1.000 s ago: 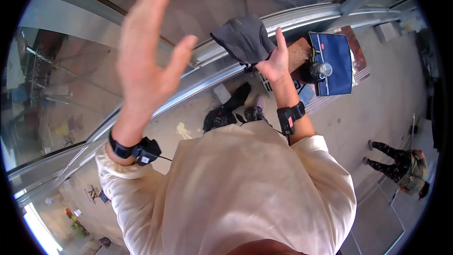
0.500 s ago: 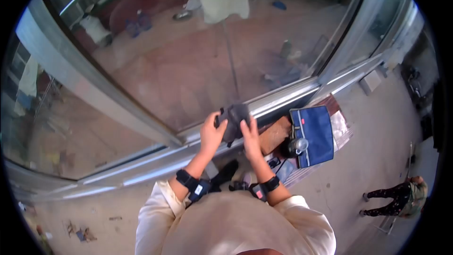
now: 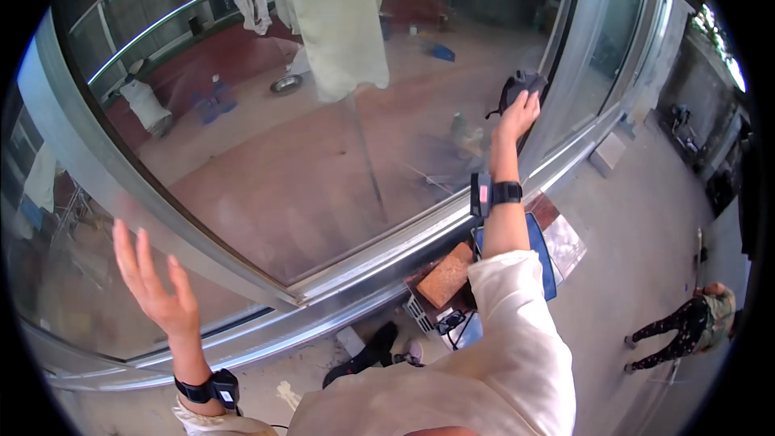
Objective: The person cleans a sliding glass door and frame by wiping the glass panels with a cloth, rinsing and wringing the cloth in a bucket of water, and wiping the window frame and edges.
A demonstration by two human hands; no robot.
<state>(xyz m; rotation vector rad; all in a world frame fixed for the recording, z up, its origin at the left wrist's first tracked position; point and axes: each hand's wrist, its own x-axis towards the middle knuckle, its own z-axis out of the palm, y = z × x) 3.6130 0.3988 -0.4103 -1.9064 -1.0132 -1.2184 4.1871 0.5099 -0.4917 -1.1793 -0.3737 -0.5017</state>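
My right hand [image 3: 519,115] reaches up and forward along the right side of the window pane [image 3: 274,169]. Its fingers press a bunched dark grey cloth [image 3: 525,82] against the glass, near the metal frame. A thin black loop sticks out on the cloth's left; what it belongs to is unclear. My left hand [image 3: 161,291] is raised at the left with its fingers spread and nothing in it. It is nearest the left window section [image 3: 97,307]; whether it touches the glass I cannot tell. Each wrist carries a strapped black device.
Below the window stand a brick [image 3: 446,274] and a blue bag [image 3: 542,254], partly behind my right arm. A pale block [image 3: 607,153] lies by the wall. Another person [image 3: 694,319] stands at the right. Through the glass, a towel [image 3: 339,24] hangs on a rail.
My hands have parted. The right has carried the dark cloth up and right across the glass; the left has let go and swung out left, fingers spread. The view has shifted.
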